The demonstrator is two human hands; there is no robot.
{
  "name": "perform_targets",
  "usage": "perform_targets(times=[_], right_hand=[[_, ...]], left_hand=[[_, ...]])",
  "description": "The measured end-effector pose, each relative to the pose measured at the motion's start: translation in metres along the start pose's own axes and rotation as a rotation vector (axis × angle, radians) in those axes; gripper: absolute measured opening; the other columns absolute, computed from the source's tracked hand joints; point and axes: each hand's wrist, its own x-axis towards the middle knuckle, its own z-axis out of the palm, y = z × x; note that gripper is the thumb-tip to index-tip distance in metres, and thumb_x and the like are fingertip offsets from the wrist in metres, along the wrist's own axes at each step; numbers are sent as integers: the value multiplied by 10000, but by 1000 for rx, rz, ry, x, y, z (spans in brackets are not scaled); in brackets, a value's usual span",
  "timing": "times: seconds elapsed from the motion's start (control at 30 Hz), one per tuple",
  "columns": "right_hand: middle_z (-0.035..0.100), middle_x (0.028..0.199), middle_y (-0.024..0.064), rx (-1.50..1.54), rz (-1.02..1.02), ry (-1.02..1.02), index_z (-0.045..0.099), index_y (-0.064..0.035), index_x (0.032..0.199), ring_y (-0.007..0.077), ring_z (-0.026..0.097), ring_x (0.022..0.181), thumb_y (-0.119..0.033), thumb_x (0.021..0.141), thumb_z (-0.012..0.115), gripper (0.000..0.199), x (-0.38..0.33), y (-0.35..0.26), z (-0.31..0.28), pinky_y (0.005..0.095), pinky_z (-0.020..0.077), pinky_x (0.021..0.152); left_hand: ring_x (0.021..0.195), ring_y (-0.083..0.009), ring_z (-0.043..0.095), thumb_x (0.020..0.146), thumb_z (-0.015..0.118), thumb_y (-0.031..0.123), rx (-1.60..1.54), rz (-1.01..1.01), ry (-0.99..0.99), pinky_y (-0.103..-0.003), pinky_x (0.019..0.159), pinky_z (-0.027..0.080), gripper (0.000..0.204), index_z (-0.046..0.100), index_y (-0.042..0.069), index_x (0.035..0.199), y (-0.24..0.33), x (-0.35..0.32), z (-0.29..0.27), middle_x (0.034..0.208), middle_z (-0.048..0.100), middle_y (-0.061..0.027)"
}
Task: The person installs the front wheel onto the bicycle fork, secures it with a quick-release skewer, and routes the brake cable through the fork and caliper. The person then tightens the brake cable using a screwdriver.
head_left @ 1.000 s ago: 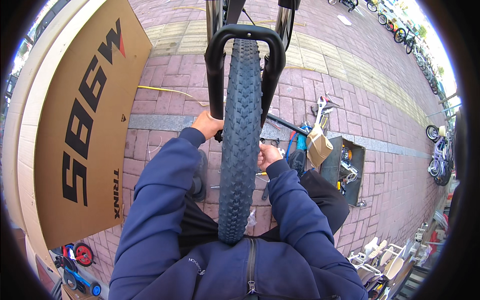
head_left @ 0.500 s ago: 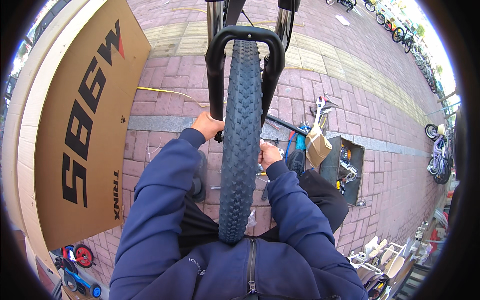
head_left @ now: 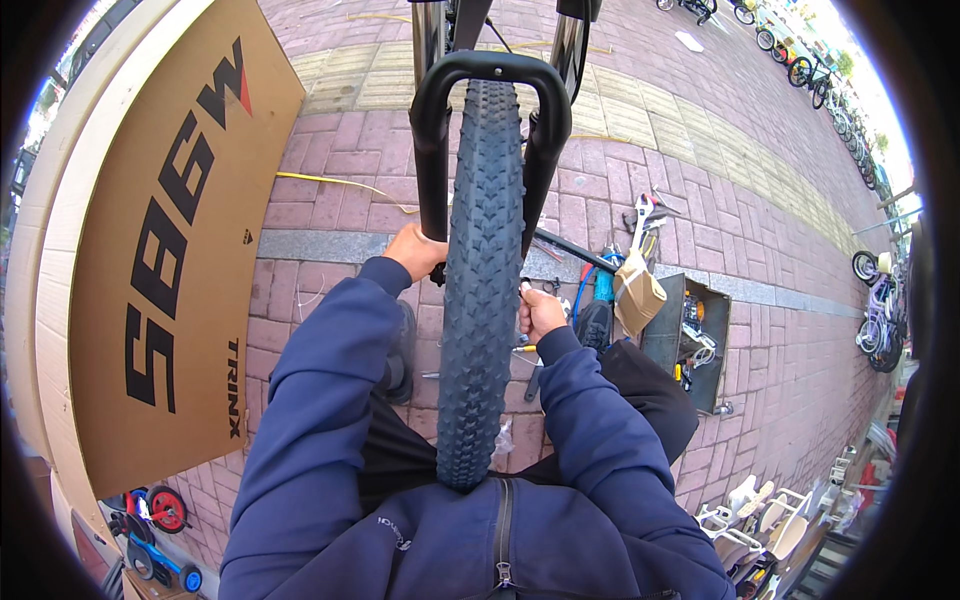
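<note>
Brick paving sprawls below; left grip curls at the suspension fork, fingertips hidden; just right of it, knobbly bicycle tyre, likely firm, grippy, best taken by its sidewalls, long axis running near to far; right grip beside it, fingers curled, contents unclear!

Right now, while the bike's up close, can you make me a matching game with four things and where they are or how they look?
1. left hand
2. tyre
3. cardboard box
4. toolbox

A. grey, with things inside
B. brown, at the picture's left
C. at the lower end of the fork
D. dark and knobbly

Pairs: 1-C, 2-D, 3-B, 4-A
</note>
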Motion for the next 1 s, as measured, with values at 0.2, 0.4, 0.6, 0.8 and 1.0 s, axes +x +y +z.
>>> perform_targets(times=[0.2, 0.4, 0.6, 0.8, 1.0], right_hand=[[540, 645, 7, -94, -290, 22, 579, -83, 834, 113, 466, 487, -304, 1005, 606, 282, 16, 1, 4, 276, 395, 461], [562, 633, 13, -194, -327, 58, 611, -55, 854, 111, 509, 516, -266, 993, 630, 254, 19, -10, -2, 263, 418, 479], [684, 715, 152, -784, -509, 416, 708, -32, 783, 264, 651, 659, -396, 921, 649, 394, -4, -21, 8, 395, 490, 652], [679, 722, 182, -934, -506, 408, 720, -45, 793, 326, 653, 693, -409, 908, 655, 387, -1, -29, 6, 420, 486, 659], [499, 566, -5, -289, -198, 58, 617, -40, 773, 99, 417, 442, -276, 973, 643, 310, 14, -25, -5, 288, 323, 399]], left_hand=[[632, -102, 564, 786, 765, 288, -13, -17, 24, -316, 588, 470, 348, 669, -45, 814, -11, 5, -1, 684, 630, -52], [641, -103, 580, 798, 757, 273, -18, 3, 7, -314, 595, 485, 317, 688, -32, 847, 1, -1, 0, 698, 646, -52], [644, -101, 591, 807, 739, 252, -127, 11, -5, -307, 588, 491, 280, 694, -17, 866, 4, -3, 1, 711, 659, -53], [647, -108, 605, 804, 734, 253, -43, -39, 3, -308, 585, 495, 279, 691, -15, 869, 6, -4, -1, 725, 666, -58], [650, -117, 607, 811, 732, 272, -42, -31, 37, -312, 595, 498, 307, 687, -22, 888, 12, -11, -1, 738, 675, -65]])
